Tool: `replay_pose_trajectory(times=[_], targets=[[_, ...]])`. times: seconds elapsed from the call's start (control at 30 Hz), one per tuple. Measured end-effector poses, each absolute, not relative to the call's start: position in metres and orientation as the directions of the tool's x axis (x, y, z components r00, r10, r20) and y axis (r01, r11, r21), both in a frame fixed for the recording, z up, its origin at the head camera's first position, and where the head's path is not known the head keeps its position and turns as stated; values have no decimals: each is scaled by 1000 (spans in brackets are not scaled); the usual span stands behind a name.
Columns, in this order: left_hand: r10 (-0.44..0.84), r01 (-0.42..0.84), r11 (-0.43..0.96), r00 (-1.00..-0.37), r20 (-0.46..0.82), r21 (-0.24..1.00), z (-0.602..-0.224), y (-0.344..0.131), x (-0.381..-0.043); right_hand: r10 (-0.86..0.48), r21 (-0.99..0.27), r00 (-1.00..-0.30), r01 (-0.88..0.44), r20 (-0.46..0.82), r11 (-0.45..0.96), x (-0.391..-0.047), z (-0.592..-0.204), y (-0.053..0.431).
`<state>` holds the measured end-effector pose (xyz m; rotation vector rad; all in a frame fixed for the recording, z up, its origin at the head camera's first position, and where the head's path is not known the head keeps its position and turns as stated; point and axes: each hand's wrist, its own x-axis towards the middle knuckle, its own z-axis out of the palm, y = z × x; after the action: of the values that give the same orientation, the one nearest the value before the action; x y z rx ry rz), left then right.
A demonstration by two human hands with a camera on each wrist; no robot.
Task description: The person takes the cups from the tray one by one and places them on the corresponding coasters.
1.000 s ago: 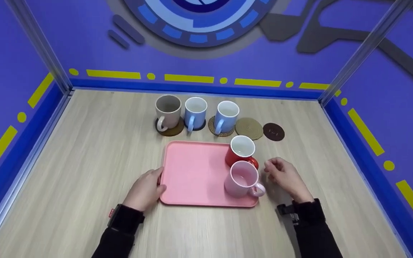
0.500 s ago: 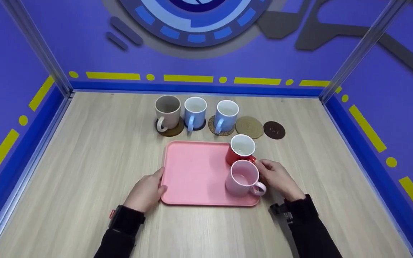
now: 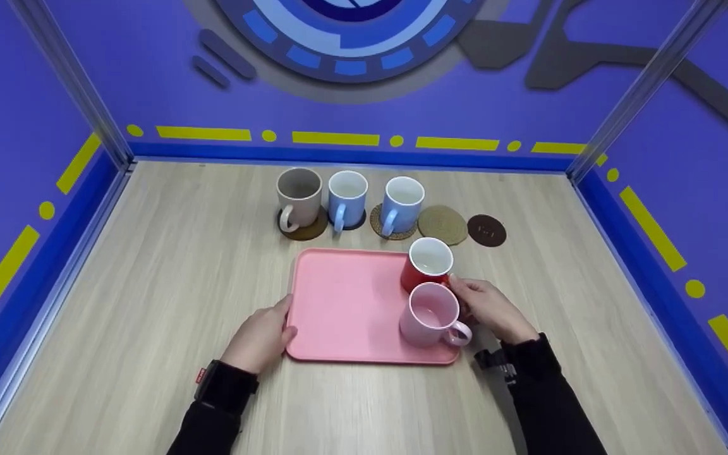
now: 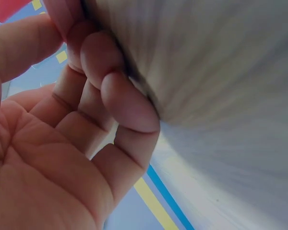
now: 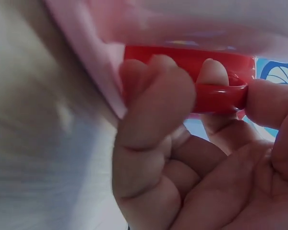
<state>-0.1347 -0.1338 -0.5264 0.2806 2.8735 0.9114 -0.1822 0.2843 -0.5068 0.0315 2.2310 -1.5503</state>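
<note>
My left hand (image 3: 258, 340) grips the left edge of a pink tray (image 3: 345, 309), thumb on the rim and curled fingers at its underside in the left wrist view. On the tray's right side stand a red mug (image 3: 416, 275) with a white inside and, nearer me, a pink mug (image 3: 424, 322). My right hand (image 3: 493, 309) holds the red mug's handle (image 5: 221, 98); in the right wrist view a finger passes through the loop and the thumb presses on it. The pink mug's handle (image 3: 462, 333) points right, just below that hand.
Behind the tray, a beige mug (image 3: 304, 205) and two light blue mugs, one left (image 3: 351, 199) and one right (image 3: 404, 205), stand on coasters. To their right lie a woven tan coaster (image 3: 442, 225) and a dark brown coaster (image 3: 486, 230). A blue wall (image 3: 339, 114) closes the back.
My right hand has moved left from beside the tray to the red mug's handle and taken hold of it. The left hand stays on the tray edge, and the mugs stand as before.
</note>
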Motion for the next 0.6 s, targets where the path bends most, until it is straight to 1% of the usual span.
replay_pose_trajectory(times=[0.13,0.33,0.6], targets=[[210,149,804,-977,-40,576,-527,-134,-133,-246,-883,-893,268,-378,385,-186,-503,283],[206,155,804,-978,-25,574,-528,-134,-132,-254,-891,-900,242,-354,384,-187,-502,281],[203,140,810,-978,-49,569,-529,-132,-135,-276,-920,-904,238,-327,312,-186,-500,287]])
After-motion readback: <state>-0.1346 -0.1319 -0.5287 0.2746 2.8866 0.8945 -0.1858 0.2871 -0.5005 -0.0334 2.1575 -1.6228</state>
